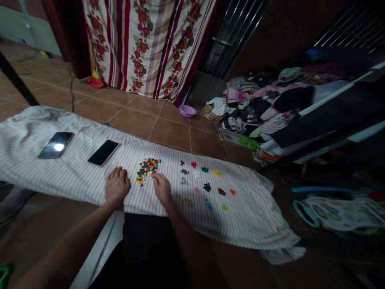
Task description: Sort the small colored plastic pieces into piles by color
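Observation:
A mixed pile of small coloured pieces (pixel 148 165), perhaps beads, lies on the striped cloth (pixel 141 202). At the pile's lower right edge, my right hand (pixel 162 188) is closed, thumb and forefinger pinching a tiny yellow piece (pixel 152 175). My left hand (pixel 117 185) rests palm down on the cloth left of the pile, fingers laid on the fabric and holding nothing. Right of my right hand sit small one-colour groups, among them red pieces (pixel 193 165), dark green pieces (pixel 205 169), yellow pieces (pixel 216 173), black pieces (pixel 207 187) and blue pieces (pixel 208 204).
Two phones, one black-screened (pixel 104 153) and one reflecting a light (pixel 56 145), lie at the left on the cloth. Beyond are a tiled floor, a purple basin (pixel 187 111) and a flowered curtain (pixel 141 48). Heaped clothes (pixel 264 100) fill the right side.

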`<state>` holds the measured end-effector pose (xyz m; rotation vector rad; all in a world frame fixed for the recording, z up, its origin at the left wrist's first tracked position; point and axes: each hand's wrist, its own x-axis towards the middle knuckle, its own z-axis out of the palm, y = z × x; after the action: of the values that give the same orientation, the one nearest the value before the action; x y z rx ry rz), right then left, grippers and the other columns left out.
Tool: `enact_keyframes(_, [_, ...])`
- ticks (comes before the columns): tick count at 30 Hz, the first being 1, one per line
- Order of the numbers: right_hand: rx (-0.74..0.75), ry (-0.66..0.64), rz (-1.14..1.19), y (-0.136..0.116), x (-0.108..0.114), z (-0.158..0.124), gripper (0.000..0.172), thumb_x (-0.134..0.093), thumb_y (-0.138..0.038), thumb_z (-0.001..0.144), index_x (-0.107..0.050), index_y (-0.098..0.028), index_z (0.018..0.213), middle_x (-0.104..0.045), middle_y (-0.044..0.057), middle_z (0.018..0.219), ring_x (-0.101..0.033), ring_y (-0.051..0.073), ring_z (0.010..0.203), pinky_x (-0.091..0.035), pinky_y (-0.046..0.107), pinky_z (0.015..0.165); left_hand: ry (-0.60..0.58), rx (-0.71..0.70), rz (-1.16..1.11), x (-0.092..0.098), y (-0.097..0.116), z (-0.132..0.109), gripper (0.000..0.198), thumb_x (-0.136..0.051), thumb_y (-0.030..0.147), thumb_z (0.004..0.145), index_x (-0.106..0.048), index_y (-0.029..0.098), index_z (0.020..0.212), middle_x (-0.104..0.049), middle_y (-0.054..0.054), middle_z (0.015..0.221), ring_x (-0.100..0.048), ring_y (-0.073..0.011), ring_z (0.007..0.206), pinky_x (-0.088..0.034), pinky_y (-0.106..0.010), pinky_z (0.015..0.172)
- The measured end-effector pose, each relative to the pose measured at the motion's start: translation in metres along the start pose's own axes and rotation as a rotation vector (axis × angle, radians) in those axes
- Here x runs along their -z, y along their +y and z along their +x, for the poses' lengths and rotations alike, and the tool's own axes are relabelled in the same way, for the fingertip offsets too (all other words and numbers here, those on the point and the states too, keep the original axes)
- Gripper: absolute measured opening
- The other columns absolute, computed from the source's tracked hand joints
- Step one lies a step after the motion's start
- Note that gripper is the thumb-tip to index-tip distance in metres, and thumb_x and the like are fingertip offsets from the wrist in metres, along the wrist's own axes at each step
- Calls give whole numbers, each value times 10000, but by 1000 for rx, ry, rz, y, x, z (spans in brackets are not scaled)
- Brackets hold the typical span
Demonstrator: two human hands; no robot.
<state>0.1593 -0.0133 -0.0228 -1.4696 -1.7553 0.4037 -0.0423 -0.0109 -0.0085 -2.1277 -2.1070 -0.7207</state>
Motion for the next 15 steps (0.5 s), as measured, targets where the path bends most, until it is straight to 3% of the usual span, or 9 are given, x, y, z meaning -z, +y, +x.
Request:
enact_keyframes(5, [97, -46, -90, -22, -16, 1, 357, -461, -159, 936, -690, -219, 1204, -654, 76, 1302, -574, 210, 1224, -453, 389, 1084, 0, -6, -4, -2, -1, 1, 316, -420, 221, 876, -629, 130, 1094, -620, -182, 1304, -516, -314, 1271, -387, -454, 1038])
enact_keyframes(9, [257, -158, -219, -36, -14, -15, 379, -520, -230, 958, -617, -251, 1324, -520, 55, 1477, -330, 270, 1444, -342, 492, 1159, 10, -16, -15, -2, -2, 1, 320, -436, 218, 871, -627, 134, 1114, -621, -178, 1307, -525, -310, 1272, -381, -456, 1049])
enact_keyframes(12, [349, -247, -321, -39, -17, -19, 426, -572, -260, 946, -568, -299, 1370, -436, 19, 1546, -163, 323, 1508, -255, 574, 1178, 8, -18, -30, -3, -3, 1, 330, -430, 218, 878, -625, 128, 1128, -611, -183, 1324, -519, -313, 1284, -381, -457, 1055])
enact_keyframes(15, [376, -271, -367, -33, -21, -10, 433, -581, -268, 947, -555, -318, 1376, -441, 9, 1543, -121, 352, 1514, -205, 620, 1176, 8, -27, -24, -5, -4, 0, 340, -418, 213, 885, -623, 111, 1136, -608, -197, 1325, -517, -319, 1285, -380, -458, 1058])
